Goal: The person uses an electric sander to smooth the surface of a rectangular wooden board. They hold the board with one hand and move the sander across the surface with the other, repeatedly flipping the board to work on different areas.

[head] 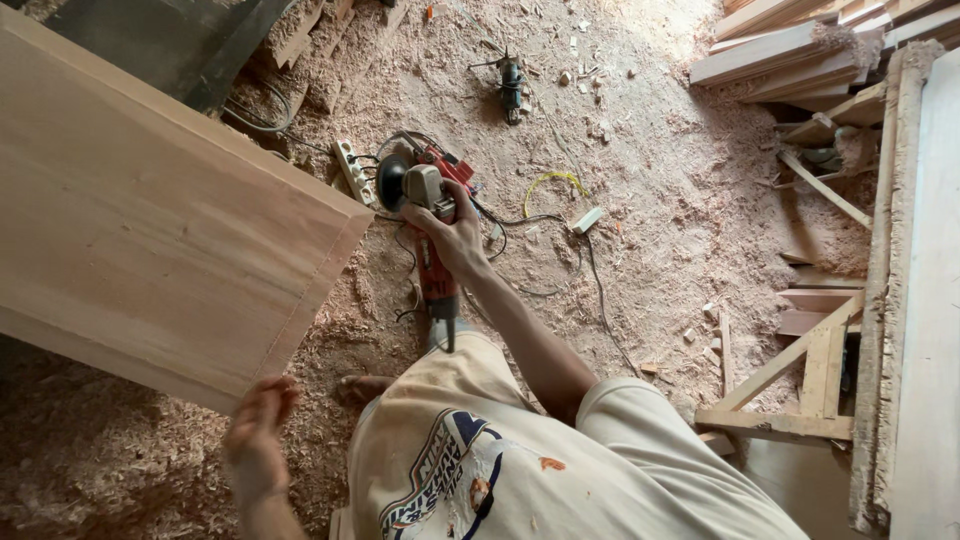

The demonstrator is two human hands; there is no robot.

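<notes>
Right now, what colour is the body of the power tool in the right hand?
Red, with a grey head and black disc; the head view shows the power tool in the right hand.

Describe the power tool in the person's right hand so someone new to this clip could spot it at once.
Start at the big pale wooden panel filling the left side, then go just past its lower right corner. There the right hand grips a red-bodied angle grinder with a dark round disc, above the sawdust floor. Unlike the small dark tool lying farther up, it is red and held.
</notes>
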